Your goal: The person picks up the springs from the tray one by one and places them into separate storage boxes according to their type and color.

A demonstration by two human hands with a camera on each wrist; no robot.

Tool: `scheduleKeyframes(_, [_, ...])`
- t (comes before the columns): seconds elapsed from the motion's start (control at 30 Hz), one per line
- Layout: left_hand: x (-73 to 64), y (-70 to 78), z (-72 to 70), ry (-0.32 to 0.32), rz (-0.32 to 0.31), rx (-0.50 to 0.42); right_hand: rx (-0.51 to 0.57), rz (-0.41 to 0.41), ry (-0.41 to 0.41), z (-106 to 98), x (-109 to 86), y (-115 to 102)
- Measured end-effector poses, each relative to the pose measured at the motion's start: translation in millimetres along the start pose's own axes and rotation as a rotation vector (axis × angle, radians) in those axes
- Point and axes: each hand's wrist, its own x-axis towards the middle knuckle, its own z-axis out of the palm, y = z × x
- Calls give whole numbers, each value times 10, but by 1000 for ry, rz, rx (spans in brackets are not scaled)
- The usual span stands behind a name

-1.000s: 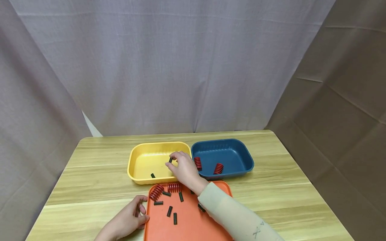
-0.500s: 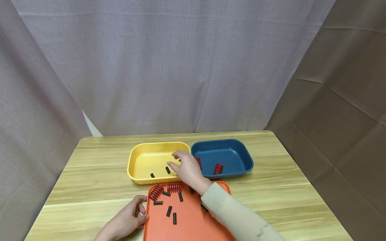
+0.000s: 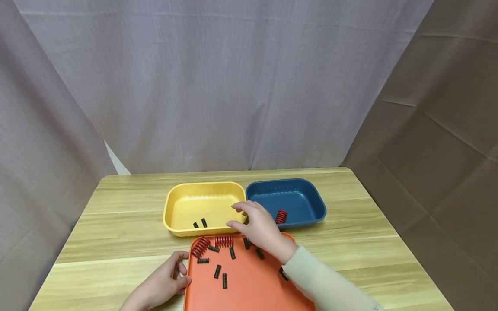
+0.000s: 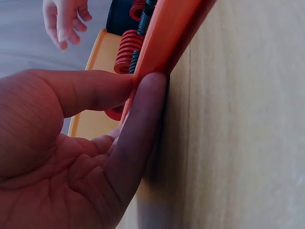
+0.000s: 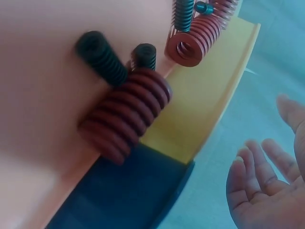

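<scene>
My left hand (image 3: 163, 280) pinches the left rim of an orange tray (image 3: 249, 293) between thumb and fingers, the grip showing close up in the left wrist view. Above the tray's far edge, by the corner where the two bins meet, my right hand (image 3: 260, 226) is held with thumb and fingers spread and nothing between them. Several small black coil springs (image 3: 224, 280) lie scattered on the tray. Larger red coil springs (image 3: 201, 247) sit at its far left corner; another red spring (image 5: 126, 114) shows in the right wrist view.
Beyond the tray stands a yellow bin (image 3: 202, 203) with two black springs (image 3: 204, 223) inside. Beside it, a blue bin (image 3: 297, 201) holds a red spring (image 3: 281, 217), partly screened by my right hand. Grey curtains (image 3: 233, 86) hang behind the wooden table (image 3: 116, 242).
My right hand let go of a black spring in the yellow bin, then drew back to the right and nearer. That spring now lies beside the other one. The left hand stayed at the tray.
</scene>
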Motion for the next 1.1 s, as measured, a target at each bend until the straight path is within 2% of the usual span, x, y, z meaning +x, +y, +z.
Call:
scheduleKeyframes(0.27, [-2, -3, 23, -25, -12, -6, -12, -54, -53, -167, -298, 176])
scheduleKeyframes(0.53, [-1, -18, 12, -27, -3, 5, 45, -47, -147, -215, -544, 386])
scheduleKeyframes(0.73, [-5, -22, 4, -22, -3, 11, 46, -41, -189, -211, -636, 480])
scheduleKeyframes(1.0, [0, -25, -3, -14, -5, 16, 7, 1, -285, -159, -689, 554])
scheduleKeyframes(1.1, [3, -23, -7, -11, -8, 21, -18, -20, -294, -128, -700, 589])
